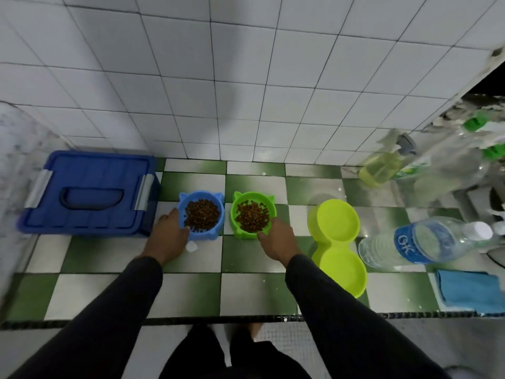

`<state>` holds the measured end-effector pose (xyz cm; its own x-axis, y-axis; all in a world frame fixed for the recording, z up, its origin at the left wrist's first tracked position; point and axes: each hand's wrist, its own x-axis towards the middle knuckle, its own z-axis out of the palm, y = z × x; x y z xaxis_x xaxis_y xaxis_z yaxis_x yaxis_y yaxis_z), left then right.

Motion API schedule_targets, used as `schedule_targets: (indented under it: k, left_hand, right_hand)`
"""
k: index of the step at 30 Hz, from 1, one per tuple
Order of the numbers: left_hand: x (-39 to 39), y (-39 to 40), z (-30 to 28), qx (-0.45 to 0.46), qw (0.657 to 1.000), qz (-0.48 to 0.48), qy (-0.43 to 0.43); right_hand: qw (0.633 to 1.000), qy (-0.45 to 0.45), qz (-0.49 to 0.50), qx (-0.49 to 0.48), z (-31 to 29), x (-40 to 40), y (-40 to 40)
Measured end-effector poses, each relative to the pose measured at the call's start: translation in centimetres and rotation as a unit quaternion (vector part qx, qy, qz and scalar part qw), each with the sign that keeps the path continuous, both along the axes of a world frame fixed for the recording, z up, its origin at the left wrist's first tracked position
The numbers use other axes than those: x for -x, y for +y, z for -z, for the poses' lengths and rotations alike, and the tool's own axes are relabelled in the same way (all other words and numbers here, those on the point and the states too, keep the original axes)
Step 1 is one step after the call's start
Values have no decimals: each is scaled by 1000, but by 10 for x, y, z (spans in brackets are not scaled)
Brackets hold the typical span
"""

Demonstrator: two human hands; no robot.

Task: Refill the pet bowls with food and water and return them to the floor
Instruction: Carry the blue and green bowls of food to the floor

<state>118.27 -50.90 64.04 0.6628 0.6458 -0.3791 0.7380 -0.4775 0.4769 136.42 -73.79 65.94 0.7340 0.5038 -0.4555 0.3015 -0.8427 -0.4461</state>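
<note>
You are looking down at a floor point(246, 291) of green and white squares. A wall point(191, 77) of white square tiles stands behind it. The light is dim, with soft grey shadows on the wall.

Blue label point(408, 243) on lying clear water bottle point(426, 240): white letters "OK", seen sideways. Remaining print too blurred; no other text legible.

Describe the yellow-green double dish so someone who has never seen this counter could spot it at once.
Start at the big blue lidded box on the checkered counter and move right past two kibble-filled bowls. The double dish comes next, just left of the lying water bottle. Unlike its neighbours, it joins two round wells and holds no kibble.
</note>
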Motion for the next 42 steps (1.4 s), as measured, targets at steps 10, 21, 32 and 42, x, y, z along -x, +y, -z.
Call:
schedule_targets:
  k: [10, 21, 32, 42]
  left_hand:
    - [-3, 10, 30, 49, 993, -103, -8]
    - [-2, 9, 42, 82, 986, -135, -44]
    - [-7, -2, 36, 73, 981, -175, -43]
    - [-12, -22, 13, 151, 927, -311, -146]
  right_hand:
    - [989, 45, 137, -33, 37, -1, 16]
    - [980, 29, 196, -33, 49, 3, 25]
    - [964, 36, 248, -85, 41, 8, 29]
    - [949, 100, 259, -152, 28, 5, 22]
